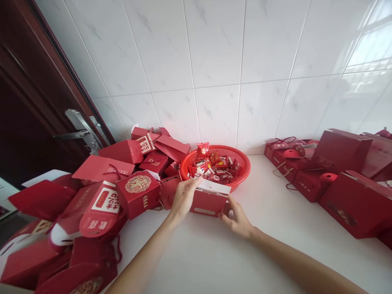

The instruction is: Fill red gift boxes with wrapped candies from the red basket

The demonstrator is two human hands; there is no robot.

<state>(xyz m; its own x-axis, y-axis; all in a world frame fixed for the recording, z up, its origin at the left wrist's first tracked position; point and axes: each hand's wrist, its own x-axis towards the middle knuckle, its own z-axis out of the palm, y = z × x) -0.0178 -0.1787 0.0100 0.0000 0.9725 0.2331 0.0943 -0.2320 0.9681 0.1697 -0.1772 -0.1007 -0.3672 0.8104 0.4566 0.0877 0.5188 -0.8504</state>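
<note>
A red gift box [206, 201] with a white inner flap at its top stands on the white table in front of a red plastic basket [246, 166]. My left hand [183, 199] grips the box at its left side, with the fingertips by the upper flap. At the right side, my right hand [236, 218] holds the lower corner between thumb and fingers. Wrapped candies [220, 169] lie inside the basket, just behind the box. Part of the basket's near rim is hidden by the box and my left hand.
Many red boxes [139, 190] are heaped on the left, some with open flaps and cords. More red boxes [357, 202] stand in rows on the right. Behind is a white tiled wall [217, 45]; a dark door with a metal handle [80, 128] is at the left.
</note>
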